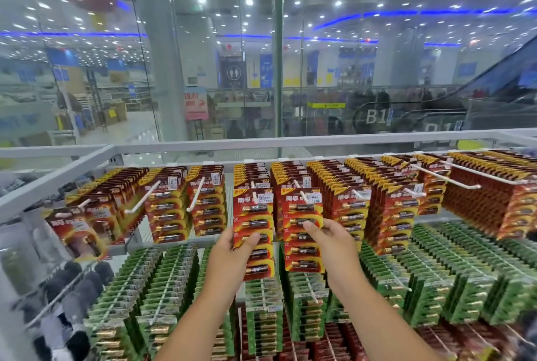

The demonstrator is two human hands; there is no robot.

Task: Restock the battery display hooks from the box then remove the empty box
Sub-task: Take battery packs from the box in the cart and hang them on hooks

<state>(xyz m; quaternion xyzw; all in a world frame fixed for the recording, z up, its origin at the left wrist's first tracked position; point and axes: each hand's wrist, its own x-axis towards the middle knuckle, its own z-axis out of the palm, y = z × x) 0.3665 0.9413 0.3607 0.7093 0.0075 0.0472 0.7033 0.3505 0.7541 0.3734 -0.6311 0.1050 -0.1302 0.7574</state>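
Two red battery strip packs hang at the front of neighbouring white hooks in the top row. My left hand (232,256) grips the left red strip pack (253,224) by its lower left edge, thumb on its face. My right hand (331,241) pinches the right red strip pack (303,241) at its right edge, thumb across the front. Both packs sit over their hook tips (255,195), with full rows of red packs behind them. No box is in view.
More red packs fill hooks left (168,209) and right (389,209); some long hooks at far right (447,179) show bare rod. Green battery packs (162,288) fill the lower rows. A white frame rail (261,141) tops the display, with glass and the mall behind.
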